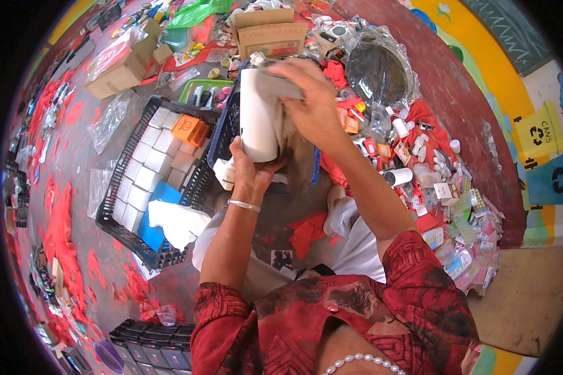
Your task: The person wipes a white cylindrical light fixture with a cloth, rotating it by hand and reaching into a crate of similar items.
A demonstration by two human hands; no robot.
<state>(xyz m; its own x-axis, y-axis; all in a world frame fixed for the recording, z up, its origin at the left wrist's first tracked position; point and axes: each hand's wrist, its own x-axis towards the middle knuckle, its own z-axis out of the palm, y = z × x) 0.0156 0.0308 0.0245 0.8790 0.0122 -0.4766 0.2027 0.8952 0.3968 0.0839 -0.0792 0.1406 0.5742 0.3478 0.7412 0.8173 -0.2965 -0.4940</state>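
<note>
A white cylinder (pixel 256 119), about as long as my forearm is wide several times over, stands nearly upright before me. My left hand (pixel 256 172) grips it from below, fingers wrapped round its lower end. Against its upper right side my right hand (pixel 309 97) presses a grey cloth (pixel 279 87), partly smeared by motion. Behind the cylinder is a dark blue plastic crate (pixel 222 134), much of it hidden by my hands. A small white block-like item (pixel 224 174) sits beside my left wrist.
At left, a black crate (pixel 116 187) holds white boxes and an orange box (pixel 189 129). A cardboard box (pixel 272 40) stands ahead. Mixed goods, including a plastic-wrapped round dark item (pixel 376 72), are heaped at right. Black bins (pixel 150 344) sit lower left.
</note>
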